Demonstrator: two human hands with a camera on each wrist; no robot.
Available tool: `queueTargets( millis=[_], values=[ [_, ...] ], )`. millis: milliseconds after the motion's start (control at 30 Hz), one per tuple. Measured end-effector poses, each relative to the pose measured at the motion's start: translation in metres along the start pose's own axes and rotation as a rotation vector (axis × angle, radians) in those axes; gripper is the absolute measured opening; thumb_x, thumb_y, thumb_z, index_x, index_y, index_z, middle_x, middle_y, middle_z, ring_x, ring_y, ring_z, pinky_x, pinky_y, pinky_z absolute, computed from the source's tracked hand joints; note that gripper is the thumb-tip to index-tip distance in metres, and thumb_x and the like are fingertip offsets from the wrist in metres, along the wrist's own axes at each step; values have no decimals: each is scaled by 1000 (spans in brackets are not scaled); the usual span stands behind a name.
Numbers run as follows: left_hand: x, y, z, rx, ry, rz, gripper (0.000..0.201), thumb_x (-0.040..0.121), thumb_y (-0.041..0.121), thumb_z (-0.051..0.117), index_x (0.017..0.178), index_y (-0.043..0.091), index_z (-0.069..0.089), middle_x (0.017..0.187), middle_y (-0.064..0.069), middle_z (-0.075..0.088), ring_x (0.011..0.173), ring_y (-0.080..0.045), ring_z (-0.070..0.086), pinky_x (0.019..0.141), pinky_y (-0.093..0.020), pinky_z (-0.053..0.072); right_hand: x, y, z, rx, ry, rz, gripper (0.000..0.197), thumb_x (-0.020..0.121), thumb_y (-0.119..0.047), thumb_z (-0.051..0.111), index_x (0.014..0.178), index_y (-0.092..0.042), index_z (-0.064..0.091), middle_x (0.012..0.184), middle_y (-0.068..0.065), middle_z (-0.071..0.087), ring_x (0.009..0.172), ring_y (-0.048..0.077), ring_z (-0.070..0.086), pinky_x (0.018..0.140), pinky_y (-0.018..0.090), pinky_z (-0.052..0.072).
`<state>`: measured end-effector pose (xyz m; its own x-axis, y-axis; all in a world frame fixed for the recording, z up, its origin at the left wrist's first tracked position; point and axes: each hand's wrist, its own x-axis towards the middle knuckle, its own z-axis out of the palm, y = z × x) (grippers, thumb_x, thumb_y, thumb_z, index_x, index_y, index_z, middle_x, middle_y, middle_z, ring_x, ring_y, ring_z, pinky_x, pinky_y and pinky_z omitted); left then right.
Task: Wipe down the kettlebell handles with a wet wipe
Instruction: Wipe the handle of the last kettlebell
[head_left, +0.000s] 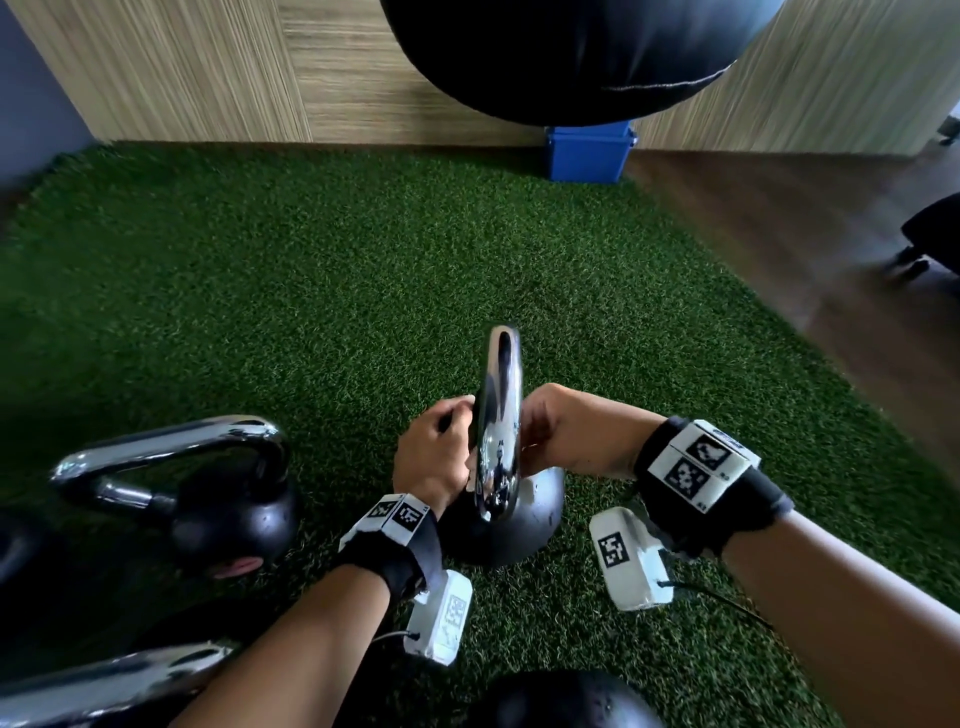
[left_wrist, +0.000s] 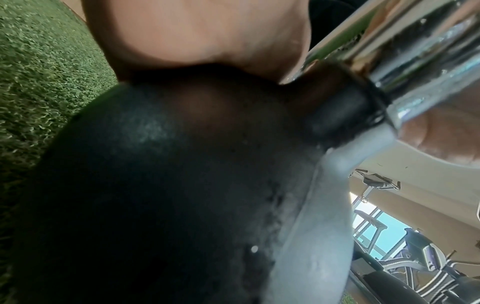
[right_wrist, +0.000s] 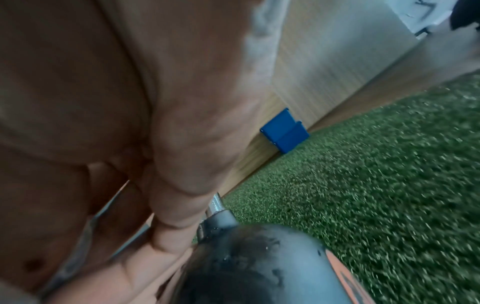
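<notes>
Both hands, left hand (head_left: 434, 457) and right hand (head_left: 563, 431), clasping chrome kettlebell handle (head_left: 500, 415), open turf (head_left: 363, 270) ahead, second kettlebell (head_left: 208, 493) near left.

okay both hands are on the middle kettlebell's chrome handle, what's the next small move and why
Probably slide both hands up toward the bare top of the chrome handle. The left hand and right hand curl round its lower legs, just above the black kettlebell. A pale wipe seems to lie on the ball; whether either grip holds it is unclear.
</notes>
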<state>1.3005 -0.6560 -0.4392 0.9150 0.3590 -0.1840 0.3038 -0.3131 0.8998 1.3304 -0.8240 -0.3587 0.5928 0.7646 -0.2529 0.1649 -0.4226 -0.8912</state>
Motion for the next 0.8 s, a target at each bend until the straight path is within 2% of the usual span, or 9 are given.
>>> queueTargets(
  millis=[33,100,167,233,300,367,533,700,800],
  values=[
    [0,1,0,-4,-2,-4,28,103,38,51,118,29,73,119,2,74,99,-17,68,89,-28,51,0,2,1,60,0,-8,17,86,13,66,101,8,72,106,25,74,98,37,72,91,44,59],
    [-1,2,-1,2,-7,-5,28,103,38,51,118,29,73,121,1,74,105,-20,68,98,-35,51,0,8,4,139,-13,-19,23,87,12,65,91,-8,75,95,12,77,86,20,74,81,28,61],
    [-1,2,-1,19,-4,-5,28,103,38,51,117,28,73,120,-1,74,105,-21,67,93,-32,50,-1,14,6,227,-29,-20,36,88,12,63,85,-21,76,88,0,77,79,9,73,73,19,58],
    [-2,2,-1,18,3,-5,27,102,36,51,116,28,73,119,-2,74,104,-22,67,89,-31,49,-2,22,8,365,-34,-30,32,90,14,59,92,-14,75,91,6,75,78,12,71,72,20,57],
    [-2,2,0,2,10,0,27,102,34,51,116,27,73,120,-3,73,102,-21,67,89,-31,49,-3,30,13,608,-39,-46,21,90,13,56,110,11,63,99,20,68,80,19,69,76,26,59],
    [-2,3,-1,-6,13,-8,27,103,33,52,118,27,73,120,-3,73,100,-20,65,87,-29,47,-2,36,20,868,-42,-62,40,86,7,60,122,23,49,101,23,67,82,22,71,81,31,59],
    [-2,3,0,-28,18,-33,26,101,37,54,117,30,73,117,0,75,102,-21,68,97,-33,52,3,40,27,1151,231,-136,36,83,14,57,117,6,54,95,21,61,76,22,69,70,24,60],
    [-1,2,1,-31,21,-21,24,100,33,55,115,29,74,117,0,75,102,-19,68,94,-31,51,7,26,32,1034,206,-201,41,72,25,60,106,3,55,89,19,70,69,23,73,63,34,64],
    [-1,0,2,-25,21,-12,24,100,32,55,114,30,75,116,3,76,99,-15,67,88,-27,47,15,21,35,1038,401,-242,31,65,21,65,88,2,56,79,18,70,62,22,72,54,31,61]
  ],
)
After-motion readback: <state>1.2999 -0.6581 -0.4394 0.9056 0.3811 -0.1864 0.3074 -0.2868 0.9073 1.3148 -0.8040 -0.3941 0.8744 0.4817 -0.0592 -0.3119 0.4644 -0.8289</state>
